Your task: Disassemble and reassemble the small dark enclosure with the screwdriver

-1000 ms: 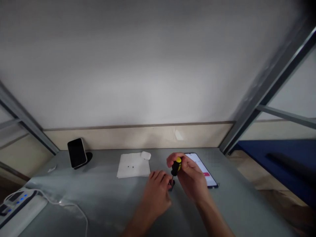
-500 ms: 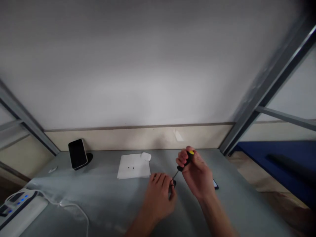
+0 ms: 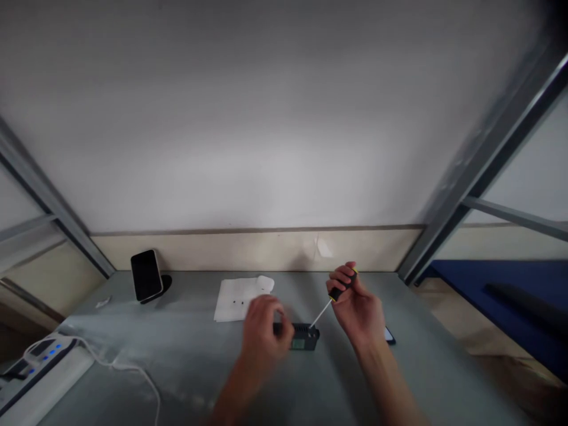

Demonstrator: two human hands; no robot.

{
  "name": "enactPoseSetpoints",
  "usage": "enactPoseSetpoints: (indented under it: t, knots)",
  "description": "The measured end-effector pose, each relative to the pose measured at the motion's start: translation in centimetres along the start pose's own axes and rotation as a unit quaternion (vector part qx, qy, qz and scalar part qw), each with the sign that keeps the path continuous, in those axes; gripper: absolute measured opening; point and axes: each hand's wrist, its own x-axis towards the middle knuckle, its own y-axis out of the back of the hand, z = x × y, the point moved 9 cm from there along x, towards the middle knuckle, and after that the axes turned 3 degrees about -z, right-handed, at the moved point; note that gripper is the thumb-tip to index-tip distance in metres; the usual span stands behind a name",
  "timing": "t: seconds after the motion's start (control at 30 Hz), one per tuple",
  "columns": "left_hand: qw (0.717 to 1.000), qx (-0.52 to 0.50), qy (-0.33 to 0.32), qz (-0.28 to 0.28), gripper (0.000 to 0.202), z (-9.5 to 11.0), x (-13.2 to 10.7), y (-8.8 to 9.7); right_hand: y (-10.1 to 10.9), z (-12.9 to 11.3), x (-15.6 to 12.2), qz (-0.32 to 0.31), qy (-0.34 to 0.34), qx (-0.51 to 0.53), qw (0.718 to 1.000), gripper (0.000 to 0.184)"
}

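Observation:
My right hand (image 3: 357,307) is closed round a small screwdriver (image 3: 341,286) with a black and yellow handle. Its thin shaft slants down to the left, and the tip touches the right end of a small black device (image 3: 302,336) lying on the grey table (image 3: 177,355). My left hand (image 3: 261,331) is blurred by motion over the device's left end; its fingers curl, and I cannot make out whether they pinch anything. A white sheet (image 3: 239,299) with two tiny dark screws lies just behind my left hand, with a small white object (image 3: 265,283) at its far right corner.
A dark phone (image 3: 146,275) stands on a holder at the back left. Another phone (image 3: 389,335) peeks out from under my right hand. A white power strip (image 3: 39,367) with blue lights and a white cable (image 3: 133,373) lies front left. Metal frame posts rise at both sides.
My left hand has moved left off the black device, uncovering it. My right hand has tilted the screwdriver from upright to slanting, with the handle swung right. The view has shifted slightly.

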Motion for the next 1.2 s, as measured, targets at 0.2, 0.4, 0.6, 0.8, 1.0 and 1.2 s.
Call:
enactPoseSetpoints:
  t: [0.2,0.4,0.6,0.8,1.0,1.2]
  knots:
    - [0.941,0.186,0.254,-0.126,0.01,-13.8,0.0,4.0,1.2,0.7,0.5,0.004,-0.018,0.011,1.0,0.034]
    - [0.894,0.155,0.298,-0.296,0.013,-15.8,-2.8,1.7,1.7,0.9,0.8,0.002,-0.018,-0.017,1.0,0.029]
    - [0.895,0.158,0.305,-0.284,0.024,-15.3,-2.5,1.7,1.9,1.0,0.8,0.008,-0.021,-0.031,0.999,0.023]
    - [0.929,0.028,0.267,-0.255,0.028,-13.6,-1.6,1.0,1.6,0.8,0.7,0.005,-0.024,-0.016,1.0,0.026]
    - [0.865,-0.261,0.213,-0.372,0.036,-7.7,-2.4,-2.9,0.6,1.5,0.5,0.007,-0.034,-0.031,0.999,0.029]
    - [0.85,-0.295,0.232,-0.369,0.032,-5.9,-3.0,-5.0,-2.1,3.6,-0.9,-0.012,-0.042,-0.116,0.992,0.028]
